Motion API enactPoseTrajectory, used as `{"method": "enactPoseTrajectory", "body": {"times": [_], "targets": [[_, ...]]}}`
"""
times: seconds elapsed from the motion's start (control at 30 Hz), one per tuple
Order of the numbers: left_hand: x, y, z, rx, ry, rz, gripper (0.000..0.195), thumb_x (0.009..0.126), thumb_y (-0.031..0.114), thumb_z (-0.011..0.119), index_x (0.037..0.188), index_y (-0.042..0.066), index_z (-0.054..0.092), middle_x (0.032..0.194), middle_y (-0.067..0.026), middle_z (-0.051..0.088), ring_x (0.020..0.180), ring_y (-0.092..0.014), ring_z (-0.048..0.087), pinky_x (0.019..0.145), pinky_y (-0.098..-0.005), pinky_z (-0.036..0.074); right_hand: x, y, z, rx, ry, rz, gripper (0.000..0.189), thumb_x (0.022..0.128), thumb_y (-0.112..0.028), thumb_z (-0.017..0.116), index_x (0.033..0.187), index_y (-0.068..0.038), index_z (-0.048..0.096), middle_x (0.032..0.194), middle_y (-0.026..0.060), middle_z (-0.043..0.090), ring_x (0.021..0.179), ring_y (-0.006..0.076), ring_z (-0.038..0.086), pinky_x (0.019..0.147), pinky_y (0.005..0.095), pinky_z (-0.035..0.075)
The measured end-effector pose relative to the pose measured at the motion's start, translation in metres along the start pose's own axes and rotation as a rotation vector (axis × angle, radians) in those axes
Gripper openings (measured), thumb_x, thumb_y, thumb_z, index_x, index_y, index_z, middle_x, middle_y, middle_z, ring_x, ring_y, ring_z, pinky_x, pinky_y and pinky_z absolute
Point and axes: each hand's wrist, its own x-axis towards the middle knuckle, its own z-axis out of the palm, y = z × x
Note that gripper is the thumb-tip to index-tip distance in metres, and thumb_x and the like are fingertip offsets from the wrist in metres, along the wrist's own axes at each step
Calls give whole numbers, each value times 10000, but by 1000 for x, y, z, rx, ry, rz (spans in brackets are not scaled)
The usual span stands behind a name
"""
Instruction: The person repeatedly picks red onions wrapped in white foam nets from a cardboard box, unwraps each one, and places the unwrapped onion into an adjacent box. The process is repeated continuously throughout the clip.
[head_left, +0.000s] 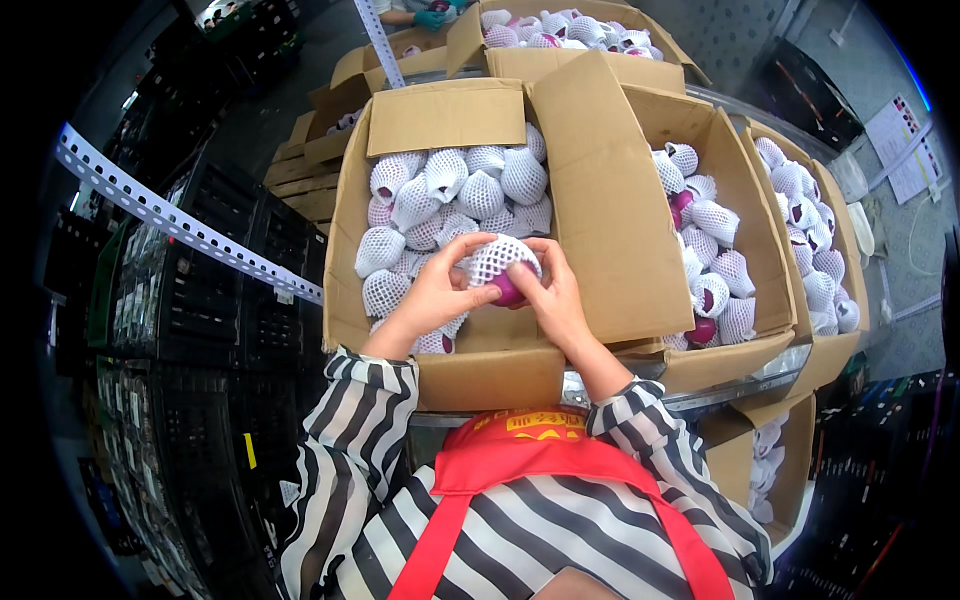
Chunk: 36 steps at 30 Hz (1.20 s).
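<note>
Between my left hand (442, 289) and my right hand (553, 292) is a round purple fruit (513, 286). A white foam net sleeve (498, 259) covers its upper part, and the lower part shows bare. Both hands grip it from the sides, with the right thumb on the net's edge. They are above the near part of a cardboard box (346, 225), which holds many netted fruits (480, 193). Part of the box's cardboard bottom shows below the hands. The fruit's exact kind cannot be told.
A raised cardboard flap (611, 202) stands between this box and another box (769, 300) of netted fruits at the right. More filled boxes stand farther right and at the back. Stacked black crates (202, 300) are at the left. A co-worker's gloved hand (430, 19) shows at the top.
</note>
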Motion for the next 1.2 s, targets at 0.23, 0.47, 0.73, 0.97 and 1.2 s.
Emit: {"method": "enactPoseTrajectory", "body": {"times": [0.23,0.47,0.73,0.97,1.2], "targets": [[-7,8,-4,-129,-33,-34,522,818,105,703,1280,34,472,1240,-77,524,945,-95,589,735,-213,507,-1,6,-4,151,22,109,276,968,-309,512,942,-36,548,756,36,574,514,99,551,380,236,470],[-4,-2,-2,58,169,-95,345,972,332,505,1116,32,596,808,35,585,654,-13,498,541,-177,412,0,8,-5,101,-13,130,289,983,-298,472,1001,-20,549,800,48,587,555,118,582,390,245,492],[-4,-7,-1,48,193,114,258,950,221,566,1052,-10,620,826,17,603,697,-29,515,597,-186,428,0,3,-5,-29,-22,58,271,1002,-250,438,980,-14,569,852,7,587,746,60,540,638,215,470],[-5,1,-2,-25,5,-5,355,910,226,614,1167,-9,541,1060,-57,598,857,-74,586,740,-214,493,4,21,-11,-96,18,-12,243,1004,-209,436,957,-11,568,844,-5,578,770,43,501,682,210,435],[-6,0,3,-47,-11,-39,542,829,288,708,1239,7,490,1123,-91,570,1027,-154,568,870,-282,474,0,1,0,-28,-3,108,237,998,-224,441,910,-26,539,722,19,547,499,78,513,387,234,417]]}}
